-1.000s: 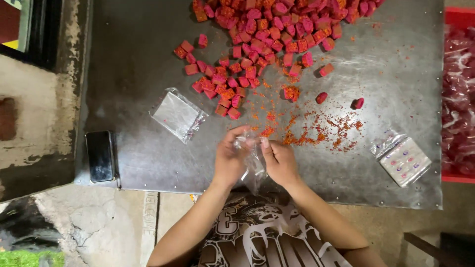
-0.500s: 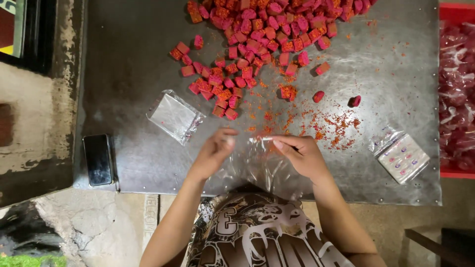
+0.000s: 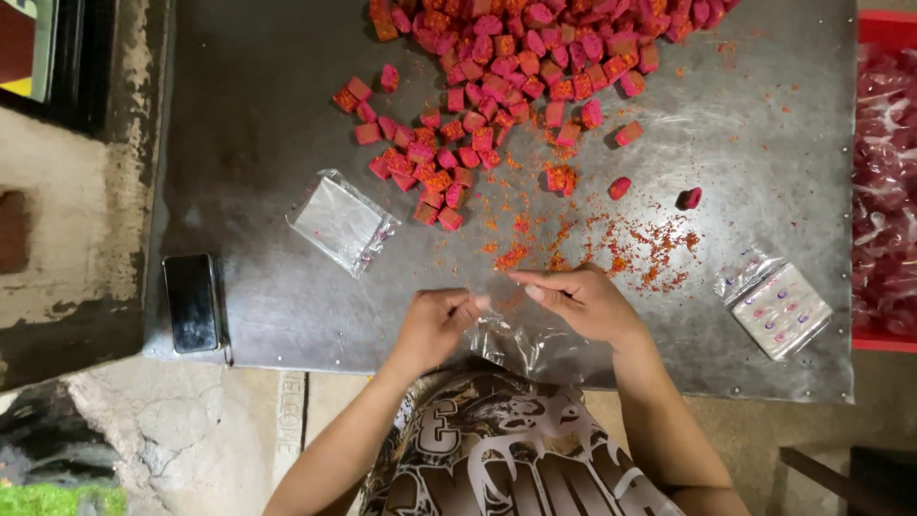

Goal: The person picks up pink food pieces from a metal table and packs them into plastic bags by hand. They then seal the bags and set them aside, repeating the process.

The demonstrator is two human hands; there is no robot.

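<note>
Seen from the head camera, a person's left hand (image 3: pixel 435 325) and right hand (image 3: pixel 583 301) meet at the near edge of a dark grey metal tabletop (image 3: pixel 248 115), both pinching the top of a thin, crumpled clear plastic bag (image 3: pixel 521 339). The fingers of each hand are drawn narrow, thumb against forefinger, gripping the film between them; the bag hangs slack below the hands, over the tabletop's edge and against a printed shirt (image 3: pixel 506 449).

Beyond the hands, orange-red crumbs (image 3: pixel 621 248) are scattered across the metal. Farther back lies a broad heap of small pink and orange-red cube-shaped pieces (image 3: pixel 506 86), with two loose rounded pieces (image 3: pixel 620 187) off to its right.

A flat stack of empty clear plastic bags (image 3: pixel 342 222) rests well to the left of the hands, and a black phone (image 3: pixel 192 302) lies at the tabletop's left edge. A clear packet of small printed labels (image 3: pixel 776 306) sits to the right, near a red crate of filled bags (image 3: pixel 886 182).
</note>
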